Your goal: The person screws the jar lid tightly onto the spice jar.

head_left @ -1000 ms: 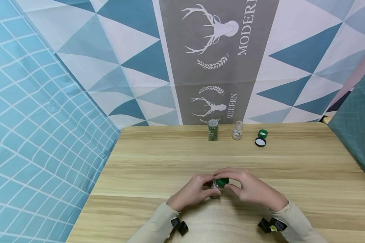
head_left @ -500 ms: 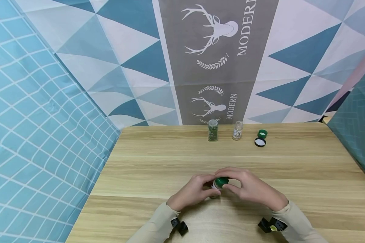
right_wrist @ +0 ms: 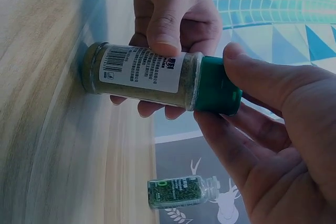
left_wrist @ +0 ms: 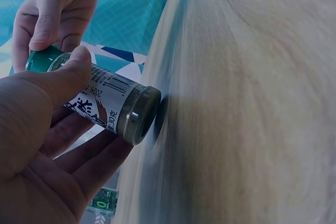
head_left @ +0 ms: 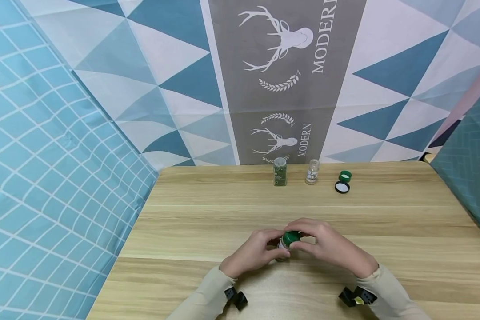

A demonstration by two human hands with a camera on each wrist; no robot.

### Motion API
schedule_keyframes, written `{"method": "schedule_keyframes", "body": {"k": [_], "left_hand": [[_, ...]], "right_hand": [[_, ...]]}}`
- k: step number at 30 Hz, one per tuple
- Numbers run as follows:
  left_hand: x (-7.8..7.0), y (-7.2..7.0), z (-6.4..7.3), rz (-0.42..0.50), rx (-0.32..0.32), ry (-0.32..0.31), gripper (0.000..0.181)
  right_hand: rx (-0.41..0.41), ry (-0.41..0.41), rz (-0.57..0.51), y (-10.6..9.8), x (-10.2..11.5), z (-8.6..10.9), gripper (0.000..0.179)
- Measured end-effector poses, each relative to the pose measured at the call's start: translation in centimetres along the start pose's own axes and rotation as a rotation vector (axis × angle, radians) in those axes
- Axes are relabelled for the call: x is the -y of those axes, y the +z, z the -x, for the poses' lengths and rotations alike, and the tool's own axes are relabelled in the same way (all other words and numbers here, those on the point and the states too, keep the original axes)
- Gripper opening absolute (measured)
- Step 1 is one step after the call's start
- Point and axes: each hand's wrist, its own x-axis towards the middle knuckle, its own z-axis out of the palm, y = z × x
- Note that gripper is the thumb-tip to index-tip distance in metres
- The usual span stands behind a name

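Observation:
A spice jar (right_wrist: pixel 144 77) holds a greenish-brown powder and bears a white label with a barcode. My left hand (head_left: pixel 256 251) grips its glass body, thumb on one side and fingers on the other. On the jar's mouth sits a green cap (right_wrist: pixel 218 85), which my right hand (head_left: pixel 328 246) pinches between thumb and fingertips. The base of the jar is right at the tabletop in both wrist views. In the head view the jar leans slightly, its cap towards the right hand, and the left fingers hide much of its body.
At the back of the wooden table (head_left: pixel 184 213) stand a jar of green dried herbs (head_left: pixel 280 172) and a nearly clear glass jar (head_left: pixel 312 172). To their right lie a green cap (head_left: pixel 345 176) and a black cap (head_left: pixel 342 187), close together. A patterned cloth (head_left: pixel 184 66) hangs behind.
My right fingers and thumb have shifted round the green cap, the thumb moving a little left and the fingertips up and right. The left hand has kept still on the jar.

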Motion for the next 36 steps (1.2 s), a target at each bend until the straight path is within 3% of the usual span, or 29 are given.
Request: {"method": "schedule_keyframes", "body": {"k": [23, 31, 36], "left_hand": [[-0.23, -0.05, 0.01, 0.013, -0.008, -0.029, 0.036], [-0.27, -0.11, -0.02, 0.007, -0.004, -0.005, 0.033], [-0.17, -0.16, 0.06, 0.057, 0.004, -0.022, 0.037]], "right_hand": [[0.006, 0.049, -0.097, 0.35, -0.14, -0.07, 0.034], [-0.018, 0.009, -0.089, 0.72, -0.12, -0.09, 0.032], [-0.024, -0.001, -0.076, 0.89, 0.01, -0.1, 0.031]]}}
